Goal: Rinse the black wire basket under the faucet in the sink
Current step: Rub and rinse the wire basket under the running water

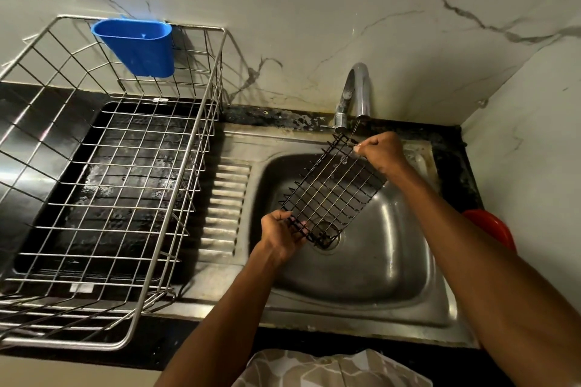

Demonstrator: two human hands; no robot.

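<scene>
The black wire basket [333, 192] hangs tilted over the steel sink [361, 286], its far end raised under the chrome faucet [356, 94]. A thin stream of water falls from the spout onto that far end. My left hand [281, 237] grips the basket's near end above the drain. My right hand [382, 151] grips the far end just below the spout.
A large steel wire dish rack [103, 185] stands on the black counter at the left, with a blue plastic cup holder [138, 45] hooked on its back rail. A red object [490, 226] sits at the sink's right. Marble walls close the back and right.
</scene>
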